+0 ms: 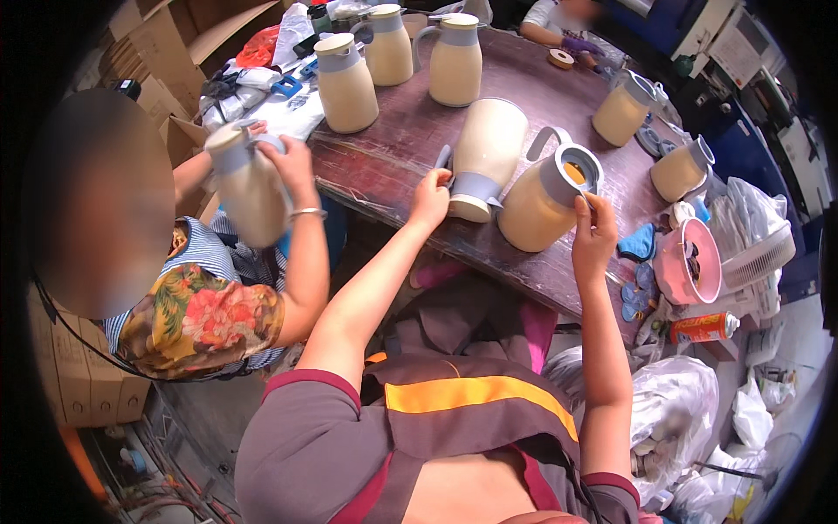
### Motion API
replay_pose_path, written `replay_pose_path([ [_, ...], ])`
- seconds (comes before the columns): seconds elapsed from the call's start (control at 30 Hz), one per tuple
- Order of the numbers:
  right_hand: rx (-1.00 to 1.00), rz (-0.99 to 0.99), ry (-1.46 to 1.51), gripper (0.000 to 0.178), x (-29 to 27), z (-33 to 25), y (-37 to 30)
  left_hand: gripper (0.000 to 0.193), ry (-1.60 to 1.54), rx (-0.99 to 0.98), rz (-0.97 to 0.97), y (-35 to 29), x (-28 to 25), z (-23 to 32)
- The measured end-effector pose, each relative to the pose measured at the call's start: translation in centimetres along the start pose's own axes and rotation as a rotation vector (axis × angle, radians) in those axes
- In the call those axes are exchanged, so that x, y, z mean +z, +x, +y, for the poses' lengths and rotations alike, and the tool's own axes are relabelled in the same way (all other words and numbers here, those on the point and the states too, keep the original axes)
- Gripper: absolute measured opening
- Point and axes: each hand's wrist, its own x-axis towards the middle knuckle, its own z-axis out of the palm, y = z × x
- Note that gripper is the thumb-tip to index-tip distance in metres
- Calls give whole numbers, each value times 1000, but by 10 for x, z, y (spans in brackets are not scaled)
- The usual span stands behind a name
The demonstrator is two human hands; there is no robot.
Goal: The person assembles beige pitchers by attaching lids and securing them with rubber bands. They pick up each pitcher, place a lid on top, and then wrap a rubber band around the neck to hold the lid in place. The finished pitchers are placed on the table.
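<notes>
My left hand (430, 199) grips the grey handle of a cream vacuum jug (491, 140). This jug is tipped over, its cream lid toward me and its base pointing away. Beside it, an open vacuum jug (532, 210) stands on the dark red table (393, 166) without a lid, and an orange-brown inside shows through its grey collar. The fingers of my right hand (596, 229) are closed at the rim of that open jug, by the spout.
At left, a co-worker holds another jug (249, 188). Lidded jugs (347, 92) stand at the far left of the table, open ones (621, 113) at the right. A pink basin (690, 262), grey lid parts (639, 293) and a spray can (703, 327) lie right. Another person works across the table.
</notes>
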Motion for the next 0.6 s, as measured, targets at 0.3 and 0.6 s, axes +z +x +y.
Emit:
replay_pose_path([
  [0.3, 25, 0, 6, 15, -10, 3, -15, 38, 890, 183, -233, -10, -23, -7],
  [0.6, 123, 62, 65, 15, -43, 22, -29, 40, 68, 119, 83, 16, -43, 81],
])
